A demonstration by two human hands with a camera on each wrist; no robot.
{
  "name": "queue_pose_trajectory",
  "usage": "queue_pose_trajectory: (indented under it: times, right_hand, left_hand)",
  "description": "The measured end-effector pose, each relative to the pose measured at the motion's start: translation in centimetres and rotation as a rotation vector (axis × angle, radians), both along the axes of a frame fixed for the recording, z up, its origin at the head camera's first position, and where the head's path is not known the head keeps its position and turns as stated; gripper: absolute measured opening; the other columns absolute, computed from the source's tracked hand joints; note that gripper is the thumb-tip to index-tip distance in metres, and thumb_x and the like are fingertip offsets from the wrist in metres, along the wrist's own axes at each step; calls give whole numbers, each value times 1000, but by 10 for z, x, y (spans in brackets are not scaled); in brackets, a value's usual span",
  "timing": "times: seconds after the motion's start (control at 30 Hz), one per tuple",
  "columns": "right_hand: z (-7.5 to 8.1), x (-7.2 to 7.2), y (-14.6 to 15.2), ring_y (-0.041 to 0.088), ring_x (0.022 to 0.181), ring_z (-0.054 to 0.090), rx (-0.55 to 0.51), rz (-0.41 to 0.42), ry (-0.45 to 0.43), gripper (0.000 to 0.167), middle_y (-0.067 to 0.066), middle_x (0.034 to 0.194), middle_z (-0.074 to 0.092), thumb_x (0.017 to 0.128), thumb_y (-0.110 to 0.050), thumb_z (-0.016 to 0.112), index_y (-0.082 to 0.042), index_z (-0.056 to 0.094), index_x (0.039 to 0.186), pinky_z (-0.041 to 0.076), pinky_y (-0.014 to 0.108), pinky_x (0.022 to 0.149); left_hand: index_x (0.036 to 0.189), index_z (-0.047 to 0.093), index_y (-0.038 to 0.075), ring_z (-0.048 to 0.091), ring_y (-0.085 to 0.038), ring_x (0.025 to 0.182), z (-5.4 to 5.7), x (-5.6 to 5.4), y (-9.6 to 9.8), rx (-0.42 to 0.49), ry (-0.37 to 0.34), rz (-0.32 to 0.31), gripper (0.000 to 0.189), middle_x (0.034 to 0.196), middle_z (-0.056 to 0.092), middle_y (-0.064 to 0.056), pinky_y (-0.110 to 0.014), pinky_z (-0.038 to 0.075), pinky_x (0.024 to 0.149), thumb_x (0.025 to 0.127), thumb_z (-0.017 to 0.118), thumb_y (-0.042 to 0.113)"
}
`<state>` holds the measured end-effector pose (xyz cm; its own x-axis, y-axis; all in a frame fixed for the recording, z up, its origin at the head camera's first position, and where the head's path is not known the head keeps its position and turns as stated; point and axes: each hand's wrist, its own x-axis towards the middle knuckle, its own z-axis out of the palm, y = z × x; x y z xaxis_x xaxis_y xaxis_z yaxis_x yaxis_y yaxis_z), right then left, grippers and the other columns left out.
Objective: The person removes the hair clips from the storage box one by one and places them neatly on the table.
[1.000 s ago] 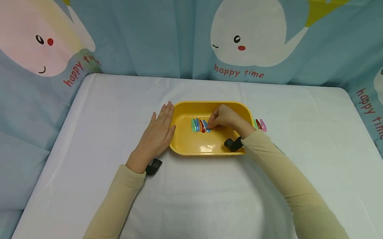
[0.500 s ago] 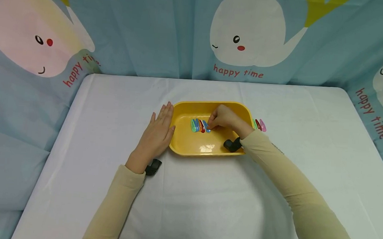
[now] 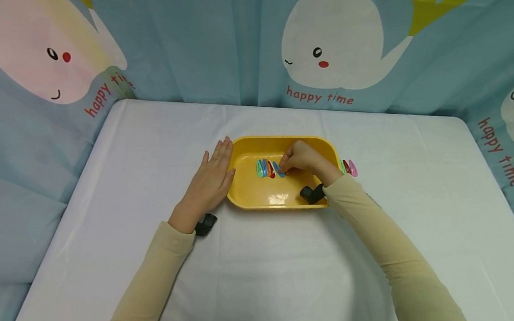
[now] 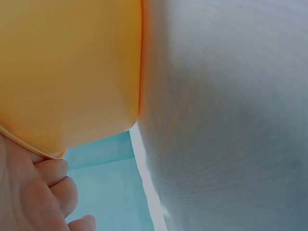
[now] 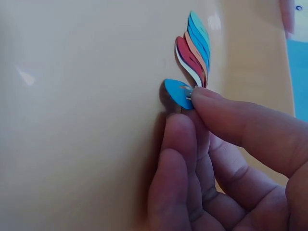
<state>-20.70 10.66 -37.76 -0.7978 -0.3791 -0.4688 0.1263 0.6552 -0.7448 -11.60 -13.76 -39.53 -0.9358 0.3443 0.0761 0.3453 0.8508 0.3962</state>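
In the head view a yellow tray [image 3: 255,195] lies on the white table. My right hand [image 3: 303,158] reaches inside it and pinches a blue hair clip [image 5: 177,93] between thumb and fingers, close to the tray floor. Just left of this clip, a row of hair clips [image 3: 264,168] in green, blue, orange, red and white lies side by side, overlapping in the right wrist view. My left hand [image 3: 211,177] rests against the tray's left side with straight fingers; in the left wrist view it touches the rim [image 4: 33,148].
Beyond the tray's right edge, several more hair clips [image 3: 350,167], green, red and pink, lie on the table [image 3: 277,269], partly hidden by the tray. A blue curtain [image 3: 229,41] with printed whales hangs behind the table.
The pinched blue clip has shifted slightly right, opening a small gap from the row. My right hand has barely moved, and my left hand stays in place.
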Motion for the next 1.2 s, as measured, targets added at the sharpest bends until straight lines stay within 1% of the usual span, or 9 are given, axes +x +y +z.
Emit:
queue_pose_trajectory:
  times: [0.1, 0.23, 0.5, 0.77, 1.03, 1.2]
  right_hand:
    - [1, 0, 0, 14, 57, 62, -7, -9, -14, 9, 5, 65, 64, 81, 1, 71, 10, 70, 80, 56, 31, 65]
    - [1, 0, 1, 14, 57, 62, -20, -14, -22, 8, 5, 66, 64, 81, 1, 70, 9, 69, 81, 56, 30, 65]
    - [0, -1, 2, 13, 58, 61, -30, -16, -19, 7, 6, 68, 63, 82, 3, 68, 10, 69, 82, 56, 29, 65]
    - [0, -2, 2, 13, 57, 62, -49, -20, -58, 7, 7, 67, 64, 83, 6, 65, 12, 68, 84, 56, 28, 64]
    - [2, -2, 3, 12, 57, 60, -52, -6, -38, 8, 5, 66, 63, 84, 4, 65, 11, 69, 84, 54, 25, 60]
    - [4, -1, 4, 13, 58, 60, -63, -14, -49, 11, 6, 68, 63, 84, 1, 66, 12, 69, 87, 55, 25, 62]
  left_hand:
    - [151, 5, 2, 0, -20, 144, 0, 0, 0, 2, 0, -2, 60, 158, 3, -9, -48, 6, 114, 102, 32, 26]
    - [151, 5, 2, 0, -20, 144, 0, 0, 0, 2, -1, -4, 60, 158, 3, -9, -48, 5, 114, 102, 32, 25]
    - [151, 5, 2, 0, -21, 144, 1, 0, 0, 8, -1, -5, 61, 158, 3, -9, -48, 4, 114, 102, 33, 25]
    - [151, 5, 2, 0, -21, 144, 0, 0, 0, 13, 3, -6, 61, 158, 3, -9, -48, 4, 114, 102, 34, 23]
    - [151, 5, 2, 0, -20, 144, -1, 0, 0, 10, 0, -3, 60, 158, 3, -9, -48, 4, 114, 102, 33, 24]
    - [151, 5, 2, 0, -21, 144, 1, 0, 0, 9, -5, -4, 61, 158, 3, -9, -48, 4, 114, 102, 34, 24]
